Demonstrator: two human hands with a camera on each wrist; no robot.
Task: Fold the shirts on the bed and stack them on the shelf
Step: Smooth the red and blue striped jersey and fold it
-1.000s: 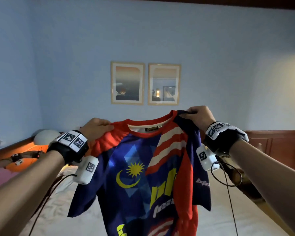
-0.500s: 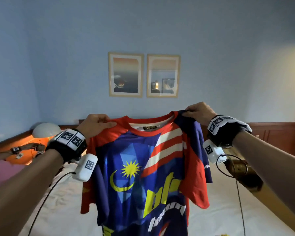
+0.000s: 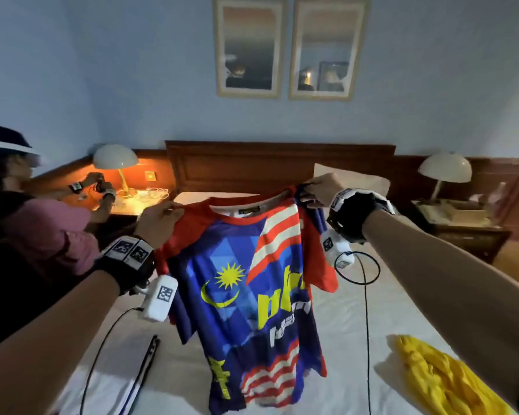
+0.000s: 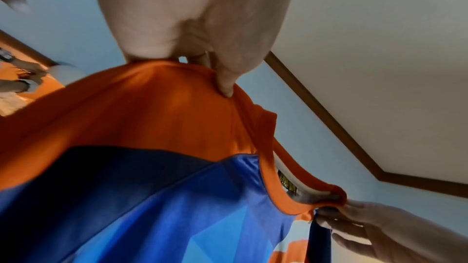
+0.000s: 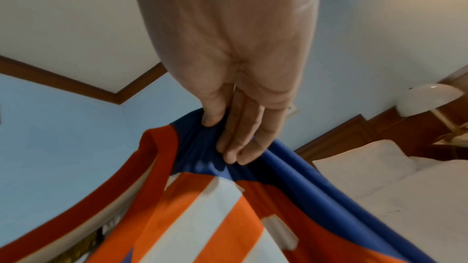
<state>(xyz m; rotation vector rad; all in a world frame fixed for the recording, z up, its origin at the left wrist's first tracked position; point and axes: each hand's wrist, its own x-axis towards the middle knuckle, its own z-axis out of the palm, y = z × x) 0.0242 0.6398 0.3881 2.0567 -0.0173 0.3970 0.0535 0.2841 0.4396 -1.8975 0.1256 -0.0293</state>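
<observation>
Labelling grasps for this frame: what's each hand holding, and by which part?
Both grip the blue-and-red jersey: the left hand pinches its red shoulder beside the collar, the right hand its blue shoulder. It hangs over the bed.

shirt (image 3: 252,298) hem cut off by bottom edge, head view | collar label too small to read | yellow cloth (image 3: 441,381) cut by bottom edge and hidden under right forearm | left hand (image 4: 192,23) fingertips hidden behind orange shoulder fabric | pictures (image 3: 285,46) cropped at top
</observation>
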